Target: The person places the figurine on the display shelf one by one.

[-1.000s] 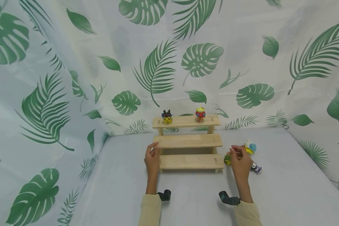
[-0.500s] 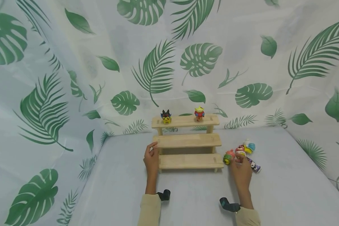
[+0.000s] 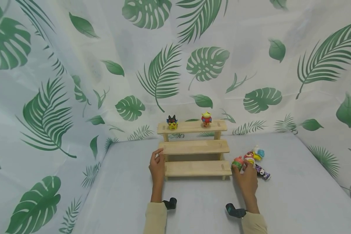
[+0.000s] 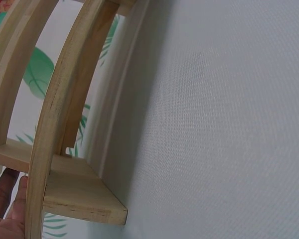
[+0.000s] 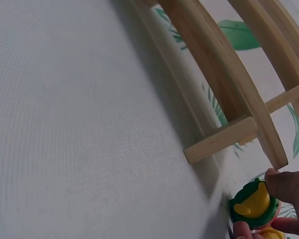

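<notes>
A three-tier wooden display stand stands in the middle of the head view. My left hand is at its left end, fingers bent around the end of the middle tier; in the left wrist view the fingers lie against the wood. My right hand, just right of the lowest tier, has thumb and fingers around a small toy figurine with a pink top and green body. In the right wrist view, that figurine's green and yellow underside faces the camera, with the thumb at its upper edge.
Beside the right hand lie a red and white figurine, a blue, white and yellow one and a purple and white one. On the top tier stand a black-eared yellow figurine and a red one with a yellow top. Leaf-patterned cloth hangs behind.
My right hand has come down and to the left, from above the figurines to around the pink and green one. The left hand stays at the stand.
</notes>
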A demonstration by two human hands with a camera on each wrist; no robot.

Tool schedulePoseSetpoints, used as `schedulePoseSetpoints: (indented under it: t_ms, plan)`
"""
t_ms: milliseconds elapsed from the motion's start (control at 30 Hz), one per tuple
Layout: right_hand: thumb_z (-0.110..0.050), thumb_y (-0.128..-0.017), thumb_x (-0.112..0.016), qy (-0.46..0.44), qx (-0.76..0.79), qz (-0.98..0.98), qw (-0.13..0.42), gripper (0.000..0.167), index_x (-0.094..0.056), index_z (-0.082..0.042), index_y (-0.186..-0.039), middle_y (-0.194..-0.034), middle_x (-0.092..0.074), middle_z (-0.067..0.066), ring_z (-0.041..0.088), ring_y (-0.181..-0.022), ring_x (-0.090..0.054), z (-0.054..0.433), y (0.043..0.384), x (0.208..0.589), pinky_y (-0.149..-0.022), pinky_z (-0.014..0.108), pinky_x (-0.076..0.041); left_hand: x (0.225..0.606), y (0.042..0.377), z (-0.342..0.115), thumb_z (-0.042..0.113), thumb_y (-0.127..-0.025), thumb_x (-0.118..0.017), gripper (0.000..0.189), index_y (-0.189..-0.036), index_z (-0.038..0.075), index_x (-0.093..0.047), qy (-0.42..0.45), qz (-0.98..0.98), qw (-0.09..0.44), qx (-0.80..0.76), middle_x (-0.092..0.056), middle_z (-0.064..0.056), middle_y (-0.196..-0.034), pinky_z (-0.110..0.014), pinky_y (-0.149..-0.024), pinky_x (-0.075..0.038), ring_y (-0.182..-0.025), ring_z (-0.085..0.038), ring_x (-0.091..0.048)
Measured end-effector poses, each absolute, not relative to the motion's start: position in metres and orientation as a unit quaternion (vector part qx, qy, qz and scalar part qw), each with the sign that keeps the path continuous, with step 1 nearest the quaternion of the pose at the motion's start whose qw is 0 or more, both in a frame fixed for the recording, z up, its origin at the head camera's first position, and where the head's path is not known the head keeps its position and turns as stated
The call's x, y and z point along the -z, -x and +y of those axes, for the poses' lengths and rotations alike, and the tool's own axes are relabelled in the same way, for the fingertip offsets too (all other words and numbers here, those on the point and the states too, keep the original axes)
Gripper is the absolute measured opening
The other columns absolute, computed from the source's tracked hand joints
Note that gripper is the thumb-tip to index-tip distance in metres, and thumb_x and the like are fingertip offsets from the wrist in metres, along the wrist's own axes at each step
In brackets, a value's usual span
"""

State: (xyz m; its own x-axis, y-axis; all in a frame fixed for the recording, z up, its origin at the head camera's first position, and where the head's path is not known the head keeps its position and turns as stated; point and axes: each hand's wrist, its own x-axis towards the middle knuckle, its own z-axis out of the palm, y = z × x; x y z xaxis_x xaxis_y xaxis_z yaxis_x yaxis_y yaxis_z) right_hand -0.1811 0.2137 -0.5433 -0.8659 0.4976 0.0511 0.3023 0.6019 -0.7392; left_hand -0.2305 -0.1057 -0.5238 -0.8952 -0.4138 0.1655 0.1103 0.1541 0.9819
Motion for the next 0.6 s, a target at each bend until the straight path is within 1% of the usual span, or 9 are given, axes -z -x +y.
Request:
schedulePoseSetpoints:
  t_ms: [33, 133, 267, 400, 500, 600]
  plan:
    - [-0.034, -0.095, -0.06, 0.23, -0.381, -0.887, 0.121, 0.067, -0.037, 0.006, -0.143, -0.124, -0.052, 0.034, 0.05, -0.114, -0.05, 0.214, 0.182, 0.544, -0.083, 0.06, -0.043, 0.524, 0.23, -0.106, 0.031, -0.1, -0.056, 0.019, -0.113, 0.026, -0.067, -0.104, -0.731, 0.204, 0.643, -0.058, -0.024, -0.064, -0.022, -0.04, -0.027, -0.039, 0.0, -0.031]
    - [-0.039, -0.094, -0.06, 0.243, -0.371, -0.889, 0.111, 0.07, -0.037, 0.004, -0.143, -0.126, -0.052, 0.033, 0.051, -0.114, -0.051, 0.214, 0.184, 0.544, -0.081, 0.061, -0.044, 0.525, 0.23, -0.105, 0.032, -0.1, -0.056, 0.019, -0.113, 0.025, -0.067, -0.105, -0.731, 0.204, 0.643, -0.059, -0.024, -0.065, -0.022, -0.04, -0.028, -0.039, 0.0, -0.032]
    - [-0.042, -0.093, -0.06, 0.261, -0.359, -0.891, 0.095, 0.072, -0.036, 0.003, -0.144, -0.124, -0.051, 0.032, 0.053, -0.111, -0.052, 0.213, 0.187, 0.544, -0.078, 0.062, -0.045, 0.525, 0.229, -0.104, 0.03, -0.1, -0.056, 0.019, -0.113, 0.024, -0.067, -0.105, -0.731, 0.205, 0.643, -0.058, -0.026, -0.066, -0.021, -0.04, -0.026, -0.039, 0.0, -0.03]
    - [-0.046, -0.093, -0.058, 0.279, -0.35, -0.891, 0.075, 0.074, -0.036, 0.002, -0.144, -0.124, -0.051, 0.032, 0.053, -0.11, -0.053, 0.212, 0.19, 0.544, -0.079, 0.062, -0.046, 0.525, 0.228, -0.103, 0.03, -0.1, -0.056, 0.018, -0.113, 0.024, -0.067, -0.104, -0.732, 0.208, 0.64, -0.057, -0.026, -0.065, -0.021, -0.04, -0.025, -0.04, 0.001, -0.029]
    - [-0.049, -0.092, -0.058, 0.283, -0.348, -0.891, 0.074, 0.075, -0.037, 0.001, -0.144, -0.124, -0.052, 0.032, 0.052, -0.109, -0.055, 0.212, 0.193, 0.544, -0.078, 0.063, -0.046, 0.525, 0.228, -0.104, 0.03, -0.1, -0.056, 0.019, -0.113, 0.024, -0.068, -0.102, -0.734, 0.215, 0.637, -0.056, -0.023, -0.062, -0.021, -0.04, -0.025, -0.04, 0.0, -0.029]
    - [-0.049, -0.091, -0.059, 0.282, -0.348, -0.891, 0.078, 0.075, -0.038, 0.001, -0.143, -0.123, -0.053, 0.031, 0.052, -0.107, -0.056, 0.212, 0.195, 0.544, -0.077, 0.062, -0.046, 0.523, 0.229, -0.104, 0.03, -0.1, -0.056, 0.019, -0.114, 0.023, -0.067, -0.1, -0.734, 0.218, 0.635, -0.053, -0.016, -0.059, -0.021, -0.04, -0.025, -0.04, 0.0, -0.03]
